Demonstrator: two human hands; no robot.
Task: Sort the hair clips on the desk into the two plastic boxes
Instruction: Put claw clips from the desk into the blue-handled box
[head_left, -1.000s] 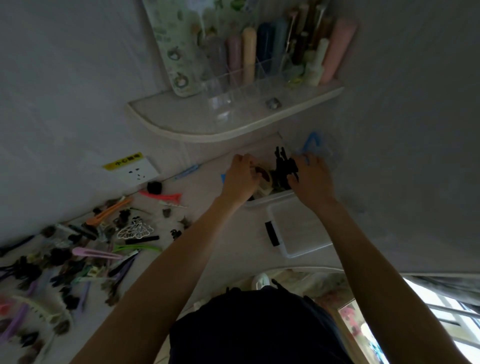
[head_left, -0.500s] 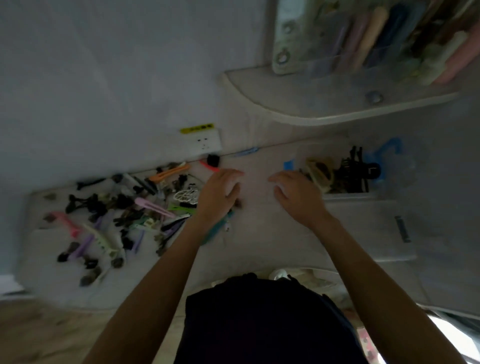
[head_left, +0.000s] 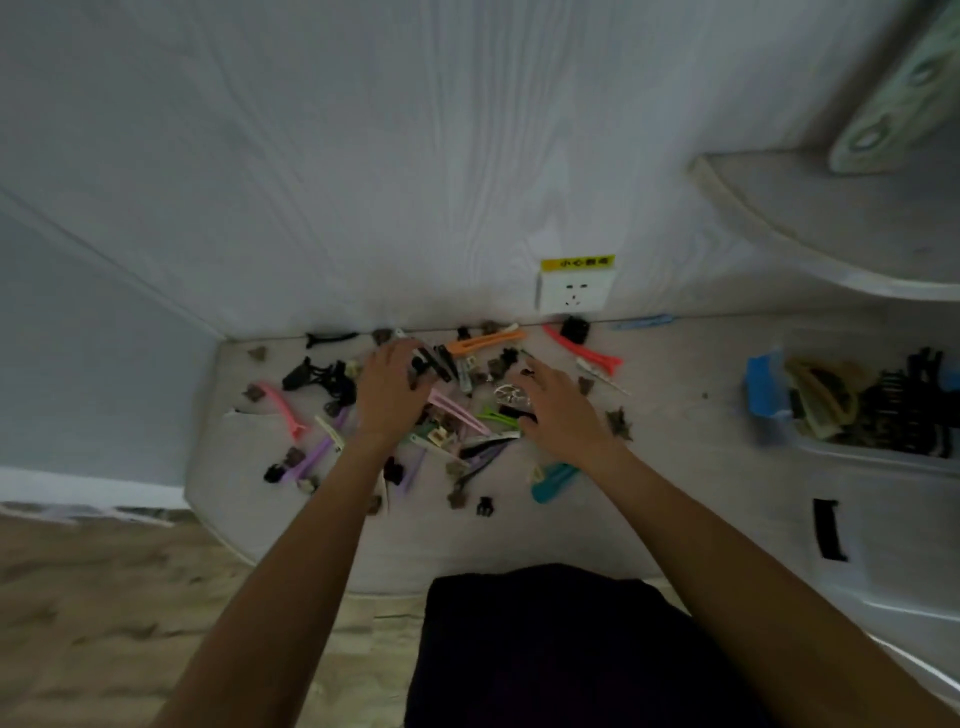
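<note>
Several hair clips lie scattered on the pale desk (head_left: 675, 467): an orange one (head_left: 485, 341), a red one (head_left: 582, 351), pink ones (head_left: 283, 408), a purple one (head_left: 317, 454), a teal one (head_left: 553, 481) and small dark claws. My left hand (head_left: 389, 395) hovers palm down over the pile's middle, fingers spread. My right hand (head_left: 558, 405) is also spread, beside a silver butterfly clip (head_left: 509, 393). Neither hand holds anything. At the right a clear plastic box (head_left: 878, 452) with a blue latch holds black and beige claw clips. A second box (head_left: 883, 545) lies nearer me.
A wall socket (head_left: 574, 291) with a yellow label sits above the desk's back edge. A curved shelf (head_left: 810, 228) juts out at the upper right. A blue clip (head_left: 641, 322) lies by the wall. The desk's left edge drops to a wooden floor (head_left: 104, 597).
Both hands left the clip box at the right and moved left over the scattered pile. The view swung left with them. The hands have spread over the clips.
</note>
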